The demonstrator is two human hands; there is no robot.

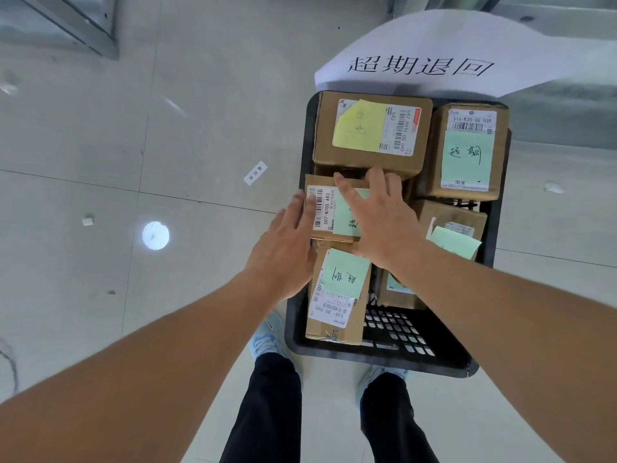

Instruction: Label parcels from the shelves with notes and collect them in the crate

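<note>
Head view. Both hands rest flat, fingers straight, on a small parcel lying in the black crate on the floor. The left hand touches its barcode end; the right hand covers its green note, the nearer grip to the note. Neither grip curls round anything. The parcel's long axis runs left to right, directly beneath the fingers, wedged between the yellow-noted parcel beyond and another green-noted parcel nearer. The note's writing is mostly hidden; a parcel under the right wrist is largely covered.
</note>
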